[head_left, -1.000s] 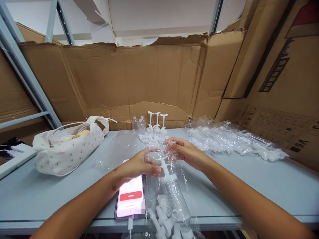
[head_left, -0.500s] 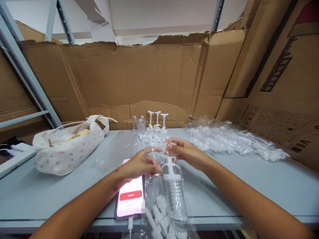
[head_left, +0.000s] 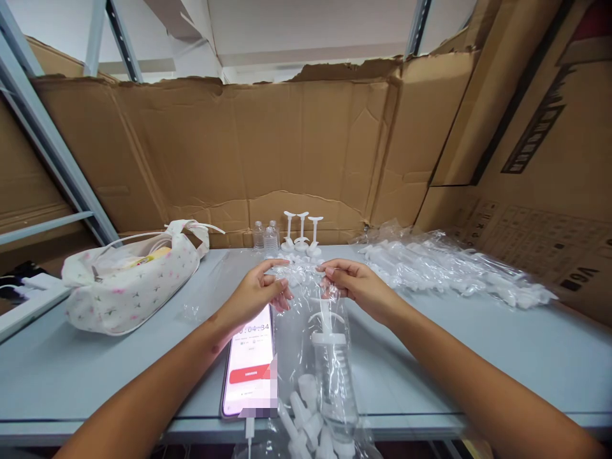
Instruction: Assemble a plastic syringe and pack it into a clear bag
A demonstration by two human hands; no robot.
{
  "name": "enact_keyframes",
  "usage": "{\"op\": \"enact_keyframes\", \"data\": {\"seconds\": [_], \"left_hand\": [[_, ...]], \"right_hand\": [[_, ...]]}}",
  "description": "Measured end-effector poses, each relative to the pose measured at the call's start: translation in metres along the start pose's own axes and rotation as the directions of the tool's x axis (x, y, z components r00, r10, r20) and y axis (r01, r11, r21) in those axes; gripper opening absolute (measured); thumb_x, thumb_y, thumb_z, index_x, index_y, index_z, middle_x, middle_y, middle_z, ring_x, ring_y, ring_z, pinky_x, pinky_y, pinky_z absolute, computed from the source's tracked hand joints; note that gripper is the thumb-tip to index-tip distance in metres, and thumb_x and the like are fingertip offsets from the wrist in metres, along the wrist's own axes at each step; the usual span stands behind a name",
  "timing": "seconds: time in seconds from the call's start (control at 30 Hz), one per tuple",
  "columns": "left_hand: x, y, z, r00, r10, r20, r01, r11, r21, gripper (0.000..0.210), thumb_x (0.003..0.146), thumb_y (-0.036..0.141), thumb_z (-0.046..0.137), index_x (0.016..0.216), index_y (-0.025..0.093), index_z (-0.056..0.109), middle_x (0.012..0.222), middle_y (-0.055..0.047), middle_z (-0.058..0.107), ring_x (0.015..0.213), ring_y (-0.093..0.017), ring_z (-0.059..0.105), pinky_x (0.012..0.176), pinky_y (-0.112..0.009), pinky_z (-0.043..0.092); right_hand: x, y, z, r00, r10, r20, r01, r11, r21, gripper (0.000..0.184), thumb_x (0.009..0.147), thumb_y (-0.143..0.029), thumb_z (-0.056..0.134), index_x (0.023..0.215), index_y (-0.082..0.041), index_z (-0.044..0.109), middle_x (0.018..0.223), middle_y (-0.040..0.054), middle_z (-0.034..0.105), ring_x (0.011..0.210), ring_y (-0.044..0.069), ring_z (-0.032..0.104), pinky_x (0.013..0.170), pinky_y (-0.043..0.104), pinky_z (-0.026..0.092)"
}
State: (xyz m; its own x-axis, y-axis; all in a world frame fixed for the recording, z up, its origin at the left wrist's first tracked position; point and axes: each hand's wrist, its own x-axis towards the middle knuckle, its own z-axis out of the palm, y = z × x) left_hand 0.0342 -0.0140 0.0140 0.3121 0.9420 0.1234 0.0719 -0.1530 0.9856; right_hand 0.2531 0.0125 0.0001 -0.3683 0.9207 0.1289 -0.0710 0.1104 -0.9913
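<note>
A clear plastic bag (head_left: 292,331) hangs at the table's front edge, its top stretched between my two hands. My left hand (head_left: 258,287) grips the bag's upper left side, index finger reaching out and thumb against the film. At the upper right corner, my right hand (head_left: 356,280) pinches the film between thumb and fingers. Inside stands a clear ribbed bottle (head_left: 337,382) with a white cap and a white handled plunger (head_left: 327,315) on top. Several white nozzle-like pieces (head_left: 306,417) lie at the bag's bottom left.
Left of the bag lies a phone (head_left: 251,376) on a cable. A floral cloth pouch (head_left: 134,287) and a power strip (head_left: 33,306) are farther left. Small clear bottles (head_left: 270,239) and white plungers (head_left: 301,233) stand behind. Packed bags (head_left: 444,268) lie right, before a cardboard wall (head_left: 306,146).
My left hand has moved up and left, away from my right hand, spreading the bag's top wider. More of the phone's screen shows. My right hand has barely moved.
</note>
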Motion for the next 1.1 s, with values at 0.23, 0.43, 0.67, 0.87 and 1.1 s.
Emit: {"op": "enact_keyframes", "data": {"seconds": [0.23, 0.43, 0.67, 0.87, 1.1], "left_hand": [[0.002, 0.003, -0.007, 0.996, 0.069, -0.05, -0.07, 0.997, -0.02, 0.036, 0.083, 0.029, 0.055, 0.117, 0.019, 0.05, 0.064, 0.001, 0.061, 0.05, -0.009, 0.055, 0.05, -0.022, 0.043], [0.005, 0.001, -0.01, 0.99, 0.101, -0.098, -0.1, 0.995, 0.011, 0.018, 0.079, 0.026, 0.059, 0.094, 0.017, 0.061, 0.069, 0.0, 0.06, 0.054, -0.008, 0.054, 0.055, -0.023, 0.044], [0.004, 0.004, -0.009, 0.977, 0.144, -0.161, -0.146, 0.989, -0.001, 0.007, 0.076, 0.019, 0.057, 0.079, 0.016, 0.062, 0.067, 0.0, 0.06, 0.055, -0.009, 0.053, 0.055, -0.022, 0.042], [0.003, 0.006, -0.008, 0.975, 0.146, -0.166, -0.141, 0.989, 0.038, 0.008, 0.074, 0.016, 0.055, 0.076, 0.015, 0.063, 0.073, -0.002, 0.062, 0.062, -0.011, 0.059, 0.06, -0.024, 0.046], [0.002, 0.004, -0.009, 0.98, 0.157, -0.122, -0.14, 0.981, 0.138, 0.012, 0.076, 0.016, 0.054, 0.082, 0.014, 0.065, 0.073, -0.002, 0.062, 0.061, -0.011, 0.059, 0.059, -0.024, 0.047]], "right_hand": [[-0.001, -0.005, -0.009, 0.996, 0.029, 0.08, -0.031, 0.999, 0.034, 0.038, 0.08, -0.033, 0.06, 0.117, -0.027, 0.055, 0.086, 0.0019, 0.065, 0.067, 0.013, 0.063, 0.069, 0.031, 0.052], [0.003, -0.004, -0.018, 0.983, 0.055, 0.173, -0.046, 0.997, -0.057, 0.046, 0.078, -0.029, 0.062, 0.122, -0.024, 0.051, 0.083, 0.0026, 0.067, 0.067, 0.013, 0.064, 0.073, 0.035, 0.052], [0.004, -0.003, -0.02, 0.987, 0.002, 0.16, 0.001, 1.0, -0.015, 0.042, 0.077, -0.027, 0.06, 0.119, -0.029, 0.056, 0.084, 0.0012, 0.068, 0.064, 0.014, 0.065, 0.064, 0.032, 0.051], [0.003, -0.002, -0.021, 0.982, -0.055, 0.182, 0.052, 0.998, 0.022, 0.015, 0.077, -0.021, 0.055, 0.075, -0.019, 0.07, 0.076, 0.0016, 0.063, 0.067, 0.013, 0.063, 0.073, 0.034, 0.051], [0.006, -0.001, -0.022, 0.961, -0.098, 0.257, 0.079, 0.993, 0.083, 0.024, 0.082, -0.027, 0.046, 0.08, -0.015, 0.067, 0.076, 0.0057, 0.063, 0.065, 0.014, 0.059, 0.069, 0.034, 0.05]]}}
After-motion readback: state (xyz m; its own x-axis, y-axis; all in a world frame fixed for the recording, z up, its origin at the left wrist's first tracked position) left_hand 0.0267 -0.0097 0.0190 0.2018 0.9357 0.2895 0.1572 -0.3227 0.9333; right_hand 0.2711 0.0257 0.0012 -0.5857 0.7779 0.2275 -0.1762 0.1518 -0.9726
